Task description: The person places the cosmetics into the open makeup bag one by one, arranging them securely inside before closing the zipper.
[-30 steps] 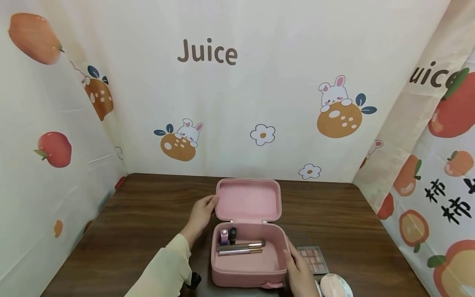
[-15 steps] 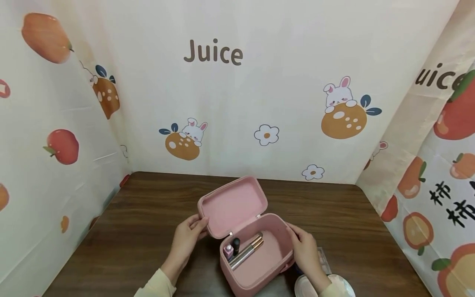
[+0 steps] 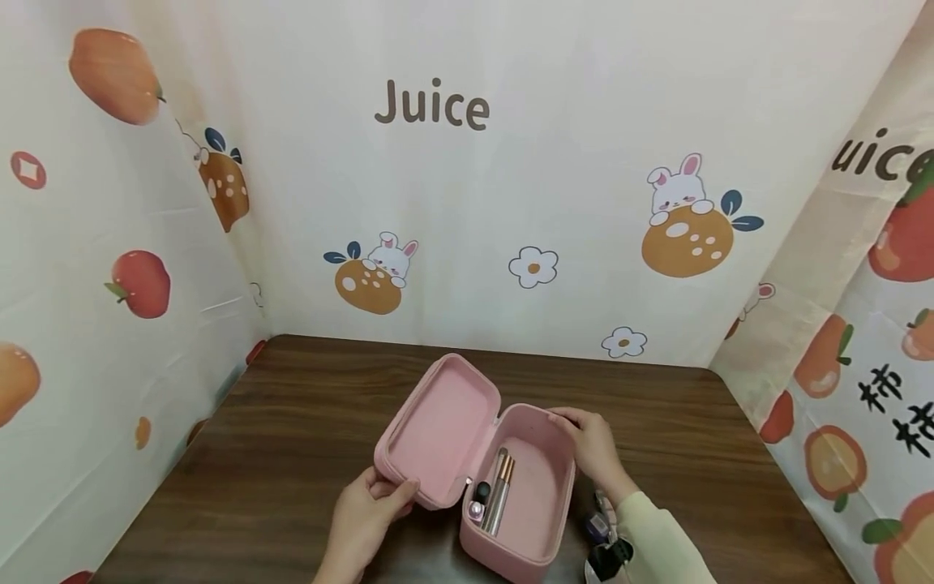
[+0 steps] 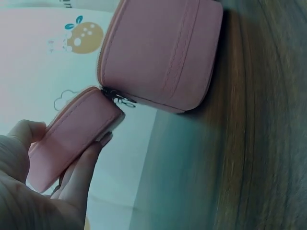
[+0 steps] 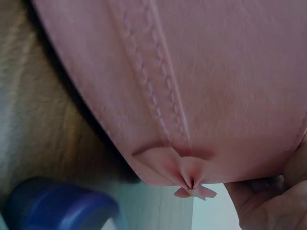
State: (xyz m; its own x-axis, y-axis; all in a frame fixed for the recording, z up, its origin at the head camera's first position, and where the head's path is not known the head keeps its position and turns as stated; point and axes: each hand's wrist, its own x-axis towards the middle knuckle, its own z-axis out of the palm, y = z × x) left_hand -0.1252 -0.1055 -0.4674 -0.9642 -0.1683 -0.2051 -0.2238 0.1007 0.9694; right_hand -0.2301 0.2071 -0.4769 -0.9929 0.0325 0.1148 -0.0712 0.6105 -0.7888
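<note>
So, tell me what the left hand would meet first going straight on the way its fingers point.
The pink lid, which the left hand grips by its near edge; beyond that, probably the body of the pink case, though depth is hard to judge.

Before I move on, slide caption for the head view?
Left grip holds the lid while right grip holds the open pink case.
</note>
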